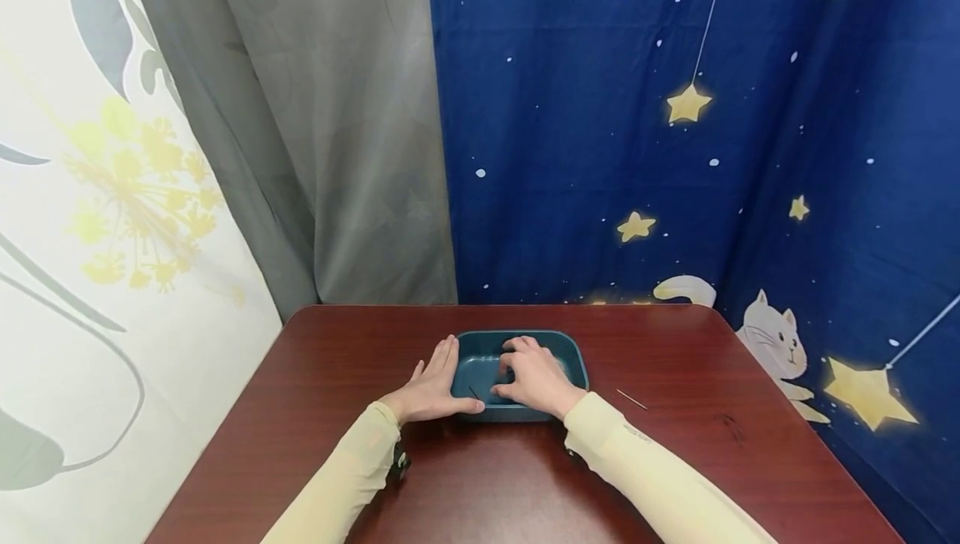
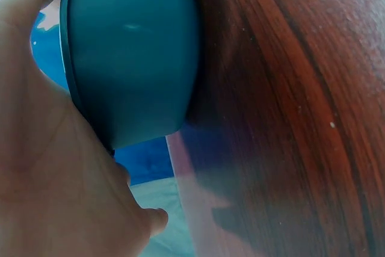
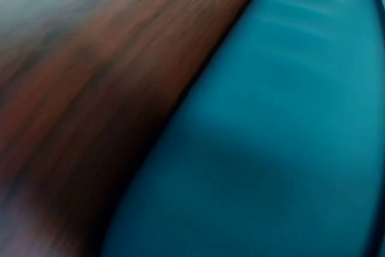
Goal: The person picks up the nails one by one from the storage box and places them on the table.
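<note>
A teal rectangular plastic container [image 1: 480,334] with rounded corners stands on the table, and its smooth outer wall [image 2: 132,58] fills much of the left wrist view. My left hand [image 1: 431,390] lies against the container's left end, fingers straight and thumb over the near rim. Inside, close to that thumb, is a thin dark stick-like thing [image 1: 474,393]. My right hand [image 1: 534,376] reaches over the container's right part with fingers bent and apart from the thumb. Its fingertips are blurred, and nothing shows between them. The right wrist view holds only the container's side [image 3: 258,124] and the table.
A thin light stick [image 1: 632,399] lies on the dark red wooden table [image 1: 360,352], right of the container. Behind the table hang a grey curtain [image 1: 375,152] and a blue curtain with stars [image 1: 555,127].
</note>
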Motion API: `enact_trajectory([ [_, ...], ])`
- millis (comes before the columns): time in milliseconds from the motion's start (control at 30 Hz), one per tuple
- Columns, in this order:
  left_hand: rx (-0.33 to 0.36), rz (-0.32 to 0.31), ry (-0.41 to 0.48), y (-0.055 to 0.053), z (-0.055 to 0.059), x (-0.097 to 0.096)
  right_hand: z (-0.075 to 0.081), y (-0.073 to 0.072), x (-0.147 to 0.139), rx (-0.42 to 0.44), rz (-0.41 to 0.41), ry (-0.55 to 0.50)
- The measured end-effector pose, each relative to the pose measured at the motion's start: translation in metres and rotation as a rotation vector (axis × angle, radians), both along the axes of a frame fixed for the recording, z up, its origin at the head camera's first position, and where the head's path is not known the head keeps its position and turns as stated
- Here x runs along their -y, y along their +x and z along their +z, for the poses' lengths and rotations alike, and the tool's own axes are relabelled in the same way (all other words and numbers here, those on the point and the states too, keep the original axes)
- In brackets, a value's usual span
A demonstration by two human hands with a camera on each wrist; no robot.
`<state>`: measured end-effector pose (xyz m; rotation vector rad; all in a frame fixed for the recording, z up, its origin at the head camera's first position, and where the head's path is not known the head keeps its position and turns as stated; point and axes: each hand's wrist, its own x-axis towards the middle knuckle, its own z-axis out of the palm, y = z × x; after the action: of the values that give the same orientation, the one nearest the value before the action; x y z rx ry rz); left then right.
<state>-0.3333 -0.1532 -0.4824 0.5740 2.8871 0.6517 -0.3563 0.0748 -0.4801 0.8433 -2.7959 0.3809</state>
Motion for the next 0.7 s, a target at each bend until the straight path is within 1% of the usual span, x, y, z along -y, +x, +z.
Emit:
enact_trajectory([
  [200,0.014,0.010,-0.013,0.001,0.000,0.001,-0.002,-0.006,0.019,0.027,0.054,0.030],
  [400,0.011,-0.005,-0.016,0.001,0.001,0.000,-0.005,-0.010,0.025,0.047,0.101,0.078],
  [567,0.001,-0.002,-0.015,0.000,-0.001,0.001,-0.007,-0.014,0.027,0.055,0.110,0.093],
  [700,0.007,0.002,-0.018,0.000,-0.002,0.002,-0.009,-0.016,0.027,0.065,0.110,0.110],
])
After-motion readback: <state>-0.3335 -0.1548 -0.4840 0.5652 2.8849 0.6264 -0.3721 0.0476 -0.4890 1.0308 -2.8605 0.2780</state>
